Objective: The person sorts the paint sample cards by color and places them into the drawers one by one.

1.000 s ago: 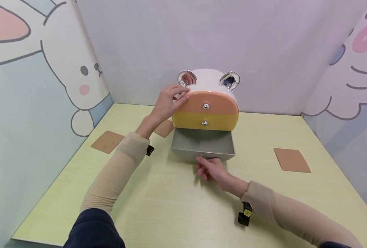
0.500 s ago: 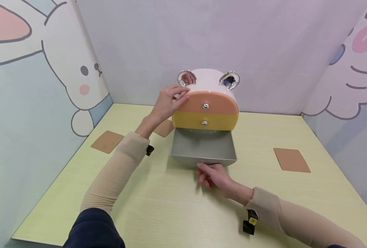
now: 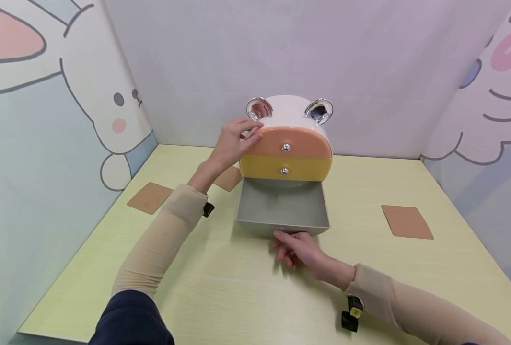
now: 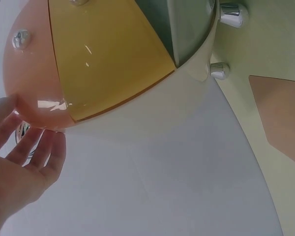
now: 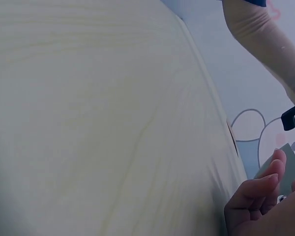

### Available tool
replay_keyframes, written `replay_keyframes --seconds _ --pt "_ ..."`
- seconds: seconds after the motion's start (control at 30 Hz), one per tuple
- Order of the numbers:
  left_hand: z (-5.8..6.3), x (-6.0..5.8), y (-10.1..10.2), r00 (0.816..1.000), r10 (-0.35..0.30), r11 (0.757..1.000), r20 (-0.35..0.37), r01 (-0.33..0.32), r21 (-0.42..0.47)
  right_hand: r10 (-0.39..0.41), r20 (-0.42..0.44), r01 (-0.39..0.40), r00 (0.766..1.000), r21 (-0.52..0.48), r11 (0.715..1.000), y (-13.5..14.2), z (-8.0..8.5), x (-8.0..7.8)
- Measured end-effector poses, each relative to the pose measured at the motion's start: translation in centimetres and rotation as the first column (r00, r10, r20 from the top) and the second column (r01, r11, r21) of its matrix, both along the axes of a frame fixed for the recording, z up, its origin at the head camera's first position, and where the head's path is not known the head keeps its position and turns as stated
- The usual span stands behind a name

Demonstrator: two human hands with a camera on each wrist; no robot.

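Note:
A small drawer box (image 3: pixel 286 112) with two shiny silver ears stands at the back of the table. Its orange drawer (image 3: pixel 266 142) and yellow drawer (image 3: pixel 260 167) are closed, each with a round silver knob. The bottom grey drawer (image 3: pixel 255 229) is pulled well out, and nothing lies in the part that shows. My left hand (image 3: pixel 229 143) holds the box's upper left edge, thumb against the orange front, fingers along the side. Below, my right hand (image 3: pixel 300 251) pinches the grey drawer's knob, which it mostly hides in the head view.
On the pale wood-look table (image 3: pixel 221 297) lie flat brown squares: one at the left (image 3: pixel 149 198), one beside the box (image 3: pixel 228 178) and one at the right (image 3: pixel 407 222). Walls with cartoon animals enclose the table on the left and right, with a plain wall (image 3: pixel 359 72) behind.
The right hand has moved back toward me, and the grey drawer has slid farther out with it, slowing lately. My left hand has stayed at the box's edge.

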State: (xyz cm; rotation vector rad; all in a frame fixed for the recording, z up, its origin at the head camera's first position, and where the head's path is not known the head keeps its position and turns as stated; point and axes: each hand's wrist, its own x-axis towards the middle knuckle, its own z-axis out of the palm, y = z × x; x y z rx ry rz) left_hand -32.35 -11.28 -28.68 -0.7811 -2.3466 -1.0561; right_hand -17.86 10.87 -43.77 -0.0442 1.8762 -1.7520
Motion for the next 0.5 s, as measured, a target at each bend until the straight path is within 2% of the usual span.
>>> replay_keyframes --seconds 0.13,0.33,0.43,0.5 --pt "0.0 -0.1 0.0 1.0 -0.001 1.0 0.002 0.001 0.005 0.039 0.009 -0.039 0.999 -0.015 0.999 0.1 0.2 0.1" --pt "-0.1 -0.1 0.1 1.0 -0.007 1.0 0.003 0.007 0.006 0.052 0.039 -0.052 0.998 -0.009 0.999 0.5 0.6 0.3" --pt "-0.1 0.0 0.1 1.0 -0.003 1.0 0.01 0.003 0.008 0.068 0.035 -0.069 0.997 0.005 0.998 0.9 1.7 0.7" --pt "-0.1 0.0 0.1 1.0 0.0 1.0 0.01 0.0 0.008 0.102 -0.002 -0.102 0.995 0.012 0.995 1.3 2.9 0.9"
